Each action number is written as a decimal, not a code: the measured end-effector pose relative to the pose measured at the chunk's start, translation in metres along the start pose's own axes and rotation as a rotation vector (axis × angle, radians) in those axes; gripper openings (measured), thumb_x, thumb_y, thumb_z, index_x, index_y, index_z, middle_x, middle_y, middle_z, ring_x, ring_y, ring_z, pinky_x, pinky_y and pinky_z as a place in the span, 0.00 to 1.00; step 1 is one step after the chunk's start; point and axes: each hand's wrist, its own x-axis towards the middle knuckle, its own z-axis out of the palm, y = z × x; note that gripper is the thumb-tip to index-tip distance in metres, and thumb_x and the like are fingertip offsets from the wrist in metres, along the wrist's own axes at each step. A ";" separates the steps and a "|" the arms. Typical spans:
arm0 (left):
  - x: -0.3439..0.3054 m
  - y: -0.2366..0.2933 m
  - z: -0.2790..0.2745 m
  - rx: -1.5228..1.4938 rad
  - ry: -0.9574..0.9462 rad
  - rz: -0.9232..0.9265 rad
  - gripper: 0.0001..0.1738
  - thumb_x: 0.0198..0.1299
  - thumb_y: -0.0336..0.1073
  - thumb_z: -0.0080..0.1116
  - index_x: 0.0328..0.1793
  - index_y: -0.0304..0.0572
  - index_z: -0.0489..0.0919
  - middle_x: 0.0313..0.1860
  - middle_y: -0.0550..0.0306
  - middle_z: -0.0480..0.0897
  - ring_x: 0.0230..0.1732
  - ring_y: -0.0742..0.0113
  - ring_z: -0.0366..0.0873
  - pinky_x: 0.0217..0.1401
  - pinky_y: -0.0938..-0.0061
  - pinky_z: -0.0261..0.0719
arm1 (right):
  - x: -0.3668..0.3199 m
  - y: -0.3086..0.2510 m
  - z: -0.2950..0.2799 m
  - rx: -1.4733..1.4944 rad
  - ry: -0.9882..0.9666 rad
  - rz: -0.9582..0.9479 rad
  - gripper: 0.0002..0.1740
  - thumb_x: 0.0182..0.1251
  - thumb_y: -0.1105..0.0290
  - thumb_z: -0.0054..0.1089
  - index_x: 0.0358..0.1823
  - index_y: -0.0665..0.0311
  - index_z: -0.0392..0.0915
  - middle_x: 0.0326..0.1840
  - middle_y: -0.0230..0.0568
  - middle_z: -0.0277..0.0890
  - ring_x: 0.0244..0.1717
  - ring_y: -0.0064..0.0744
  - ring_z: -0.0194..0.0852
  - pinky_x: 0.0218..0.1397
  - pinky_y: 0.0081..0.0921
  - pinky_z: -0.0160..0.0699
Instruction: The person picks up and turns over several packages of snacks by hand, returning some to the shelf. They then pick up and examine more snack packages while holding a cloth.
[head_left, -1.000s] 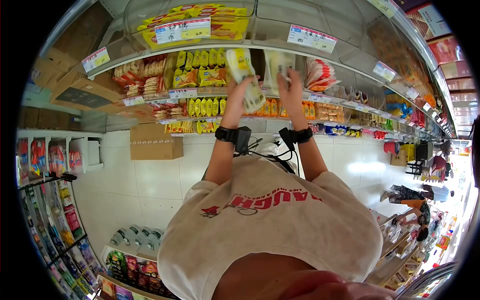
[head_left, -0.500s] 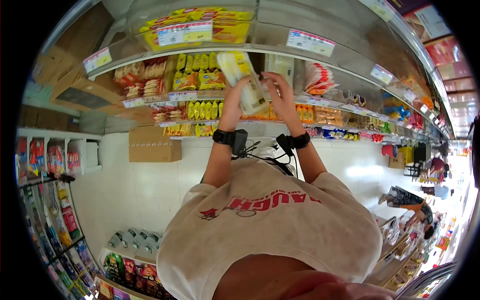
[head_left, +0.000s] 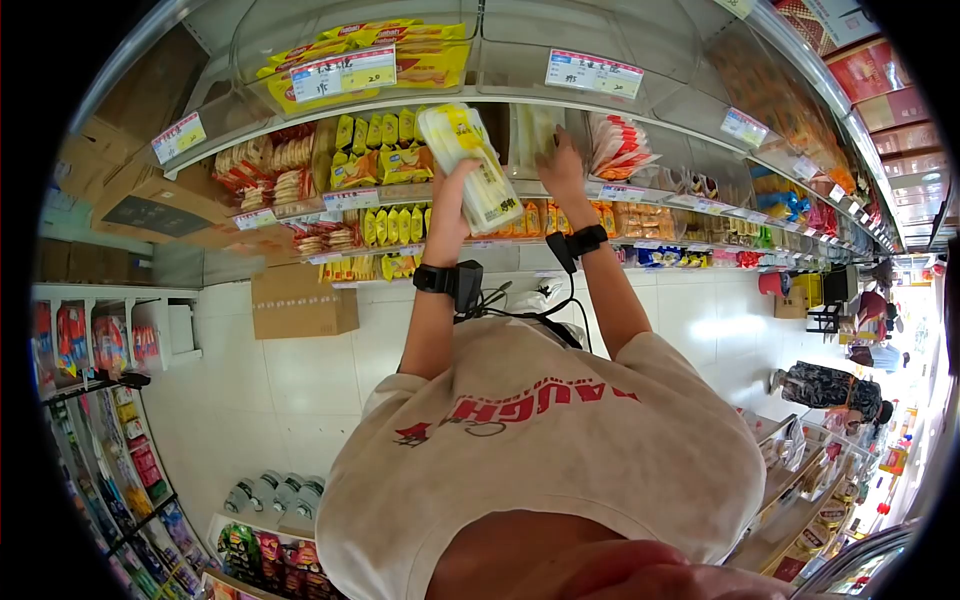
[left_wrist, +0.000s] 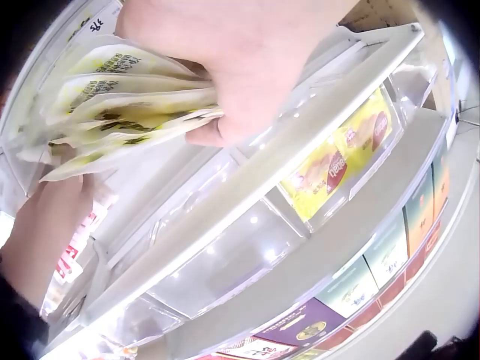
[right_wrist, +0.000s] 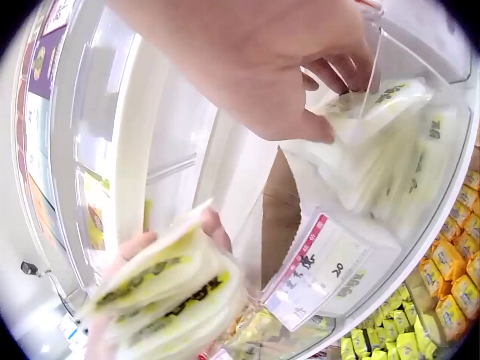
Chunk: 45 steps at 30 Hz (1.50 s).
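Observation:
My left hand point(head_left: 450, 203) grips a stack of flat white-and-yellow snack packets point(head_left: 470, 165), tilted in front of the shelf. In the left wrist view, several packets point(left_wrist: 120, 112) fan out from between its thumb and fingers. Deep in a clear shelf bin, my right hand point(right_wrist: 277, 67) bends its fingers over similar pale packets point(right_wrist: 397, 157) and pinches the edge of one. Its far fingertips are partly hidden behind the bin's clear wall. At lower left in the right wrist view, the held stack point(right_wrist: 172, 300) appears beside the bin.
A price tag point(right_wrist: 319, 270) hangs on the bin's front. Yellow snack packs point(head_left: 385, 165) fill the bin to the left, and red-and-white packets point(head_left: 615, 145) stand to the right. A higher shelf with a clear front point(head_left: 500, 60) overhangs both hands. A cardboard box point(head_left: 300, 300) sits on the floor.
My right hand went from the bin towards the stack in my left hand, then back into the bin. The left hand keeps its grip on the stack. The head view has shifted slightly.

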 end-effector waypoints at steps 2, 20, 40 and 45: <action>-0.003 0.003 0.004 -0.003 0.006 0.005 0.27 0.65 0.34 0.55 0.69 0.31 0.68 0.55 0.43 0.81 0.56 0.45 0.84 0.61 0.54 0.84 | 0.003 0.018 0.007 0.050 0.109 -0.096 0.27 0.67 0.69 0.61 0.66 0.71 0.70 0.52 0.62 0.80 0.54 0.59 0.79 0.60 0.43 0.78; -0.010 0.002 0.020 0.032 0.078 0.032 0.25 0.60 0.30 0.67 0.64 0.36 0.75 0.54 0.53 0.83 0.52 0.64 0.83 0.52 0.67 0.84 | -0.057 -0.060 0.005 0.686 -0.180 -0.026 0.26 0.79 0.59 0.56 0.67 0.73 0.72 0.61 0.51 0.78 0.64 0.34 0.73 0.64 0.28 0.73; 0.003 0.006 0.001 0.060 0.161 0.016 0.28 0.57 0.28 0.66 0.66 0.39 0.72 0.54 0.53 0.82 0.53 0.60 0.82 0.55 0.63 0.83 | -0.001 0.012 -0.001 0.429 0.070 0.024 0.25 0.68 0.66 0.66 0.62 0.71 0.75 0.53 0.51 0.82 0.56 0.42 0.79 0.61 0.34 0.74; 0.002 0.007 0.008 0.068 0.131 -0.024 0.28 0.57 0.27 0.66 0.65 0.38 0.72 0.54 0.51 0.81 0.52 0.60 0.82 0.53 0.63 0.85 | -0.029 -0.077 -0.052 0.991 -0.186 0.276 0.19 0.73 0.65 0.63 0.58 0.70 0.78 0.47 0.38 0.82 0.47 0.24 0.76 0.54 0.22 0.73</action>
